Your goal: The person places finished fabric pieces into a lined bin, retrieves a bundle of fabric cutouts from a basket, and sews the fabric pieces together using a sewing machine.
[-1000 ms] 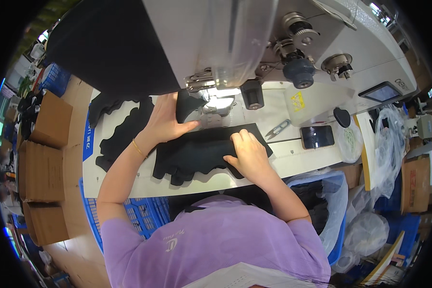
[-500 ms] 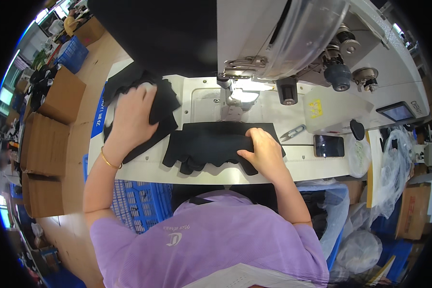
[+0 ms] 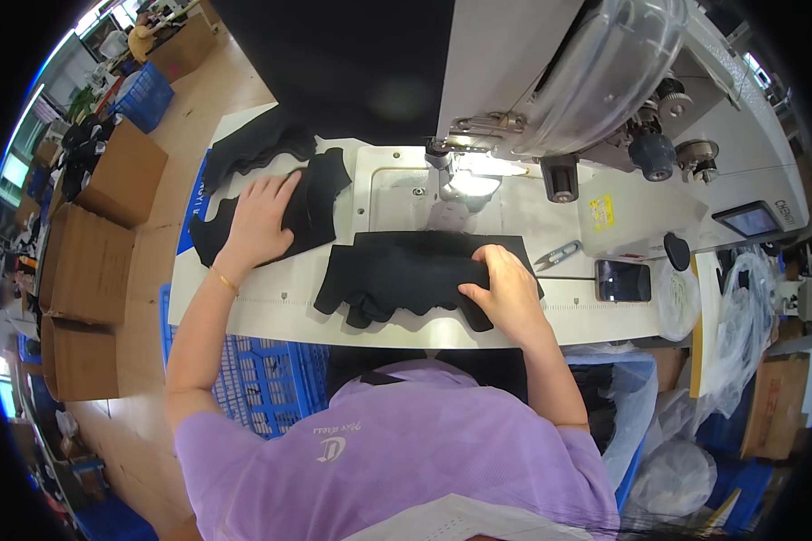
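My left hand (image 3: 260, 224) lies flat on a black fabric piece (image 3: 318, 212) at the left of the sewing table, fingers stretched out. Beyond it is another black fabric piece (image 3: 260, 144) with a wavy edge. In front of me lies a black fabric stack (image 3: 406, 275), its near edge rippled. My right hand (image 3: 507, 293) curls over the stack's right end, thumb and fingers closed on the cloth; the fingertips are partly hidden. Just behind the stack is the lit needle area of a sewing machine (image 3: 465, 180).
Right of the stack lie thread snips (image 3: 558, 256) and a phone (image 3: 622, 281). The machine head (image 3: 740, 135) overhangs the back right. A blue plastic crate (image 3: 262, 379) stands below the table's front left. Cardboard boxes (image 3: 86, 261) line the floor at left; a plastic-lined bin (image 3: 627, 388) is at right.
My left hand has flattened and come slightly nearer, leaving the far wavy piece separate from the one beneath it. My right hand keeps its place on the stack. The whole view has shifted slightly.
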The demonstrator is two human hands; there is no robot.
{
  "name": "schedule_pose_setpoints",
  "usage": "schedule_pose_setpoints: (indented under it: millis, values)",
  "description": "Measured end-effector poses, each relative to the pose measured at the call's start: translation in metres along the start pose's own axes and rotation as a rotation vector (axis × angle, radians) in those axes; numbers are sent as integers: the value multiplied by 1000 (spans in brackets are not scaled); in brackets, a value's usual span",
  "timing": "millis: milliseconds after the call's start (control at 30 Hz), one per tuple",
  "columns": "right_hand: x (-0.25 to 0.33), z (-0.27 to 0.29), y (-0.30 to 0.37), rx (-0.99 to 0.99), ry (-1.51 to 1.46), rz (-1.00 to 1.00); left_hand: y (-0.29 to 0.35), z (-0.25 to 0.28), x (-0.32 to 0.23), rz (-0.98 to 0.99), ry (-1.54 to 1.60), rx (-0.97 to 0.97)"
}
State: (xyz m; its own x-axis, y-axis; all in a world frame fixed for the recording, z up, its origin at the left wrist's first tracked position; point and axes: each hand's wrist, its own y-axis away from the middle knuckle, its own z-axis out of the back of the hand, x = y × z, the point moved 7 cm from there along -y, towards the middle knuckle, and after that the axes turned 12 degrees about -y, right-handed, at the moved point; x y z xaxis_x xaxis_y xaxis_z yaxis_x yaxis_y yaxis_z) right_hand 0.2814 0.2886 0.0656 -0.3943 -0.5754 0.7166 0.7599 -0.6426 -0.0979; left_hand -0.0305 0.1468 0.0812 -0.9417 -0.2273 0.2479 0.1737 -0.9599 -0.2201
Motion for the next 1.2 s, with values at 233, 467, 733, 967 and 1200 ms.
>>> schedule_pose_setpoints:
  millis: [233, 467, 733, 967, 1200]
  values:
    - [6, 19, -4, -26, -346, 84, -17, 25, -19, 72, -24, -283]
    - [64, 24, -15, -319, -640, 315, -47, 109, -138, -212, 803, -44]
    - [45, 8, -23, 47, -1240, -189, -92, 66, -112, 172, 1409, 134]
    - [41, 6, -35, -9, -1263, -136, -102, 57, -107, 299, 1470, 149]
    - [43, -1, -34, 29, -1290, -178, -101, 47, -105, 325, 1489, 205]
